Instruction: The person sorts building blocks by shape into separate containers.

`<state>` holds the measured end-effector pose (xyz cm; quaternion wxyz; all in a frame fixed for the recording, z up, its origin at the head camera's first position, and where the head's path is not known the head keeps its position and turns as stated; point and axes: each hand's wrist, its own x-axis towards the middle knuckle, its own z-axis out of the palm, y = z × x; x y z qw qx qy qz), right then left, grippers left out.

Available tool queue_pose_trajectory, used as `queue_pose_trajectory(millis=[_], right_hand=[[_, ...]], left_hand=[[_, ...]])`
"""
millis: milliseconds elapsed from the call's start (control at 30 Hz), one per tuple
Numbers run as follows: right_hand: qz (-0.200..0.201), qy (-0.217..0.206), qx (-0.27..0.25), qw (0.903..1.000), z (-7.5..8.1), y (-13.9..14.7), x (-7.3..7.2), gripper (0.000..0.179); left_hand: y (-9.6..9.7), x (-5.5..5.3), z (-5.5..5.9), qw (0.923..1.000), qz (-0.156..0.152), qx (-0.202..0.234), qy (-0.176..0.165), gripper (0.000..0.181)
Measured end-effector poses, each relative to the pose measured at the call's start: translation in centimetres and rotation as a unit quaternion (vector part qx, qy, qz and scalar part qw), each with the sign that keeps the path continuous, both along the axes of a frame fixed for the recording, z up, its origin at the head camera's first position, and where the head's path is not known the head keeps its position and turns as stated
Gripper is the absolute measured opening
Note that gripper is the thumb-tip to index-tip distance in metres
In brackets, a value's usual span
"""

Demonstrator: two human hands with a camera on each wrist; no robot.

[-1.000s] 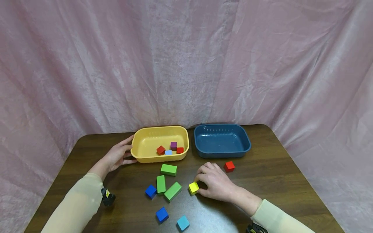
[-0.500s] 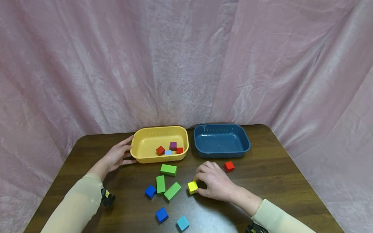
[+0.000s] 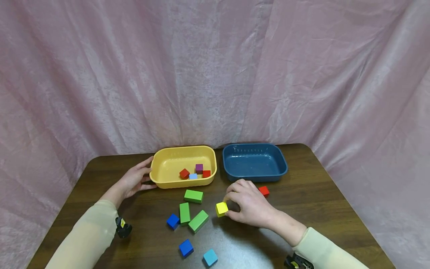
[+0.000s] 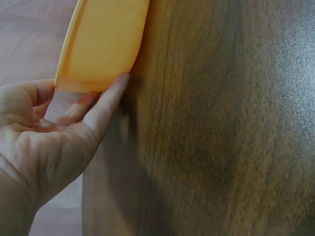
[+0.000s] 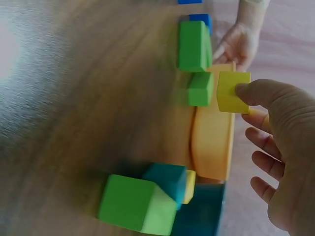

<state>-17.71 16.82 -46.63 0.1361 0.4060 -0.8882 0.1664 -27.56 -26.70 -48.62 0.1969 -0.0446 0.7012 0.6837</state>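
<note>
Hands (image 3: 250, 207) apart, yellow cube (image 3: 221, 209) in the right

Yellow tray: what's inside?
Two red blocks, a purple block, a light-blue block, and a pale yellow patch I can't identify. The tray's near wall hides anything low behind it.

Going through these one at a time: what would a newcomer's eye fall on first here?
Probably the bright yellow cube, pinched by the right hand in front of the trays. Next, likely the yellow tray at the table's back, with four small blocks inside and the left hand touching its left end, and the blue tray to its right.
</note>
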Motion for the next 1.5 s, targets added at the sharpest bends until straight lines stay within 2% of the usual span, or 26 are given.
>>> queue_pose_trajectory(millis=[400,600,1033,1500], right_hand=[[-0.036,-0.001,-0.021,0.9991,2.9,0.5,-0.6,0.030],[-0.033,0.021,-0.039,0.9985,4.2,0.4,-1.2,0.028],[-0.045,0.015,-0.056,0.9973,6.1,-0.2,-2.3,0.027],[-0.059,0.020,-0.081,0.9948,8.1,-1.2,-4.5,0.027]], left_hand=[[0.1,0.1,0.1,1.0000,-0.003,0.003,0.003,0.064],[0.2,0.1,0.1,1.0000,0.001,0.000,0.001,0.063],[0.2,0.1,0.0,1.0000,-0.001,-0.003,0.002,0.064],[0.3,0.1,0.0,1.0000,0.002,-0.006,0.007,0.063]])
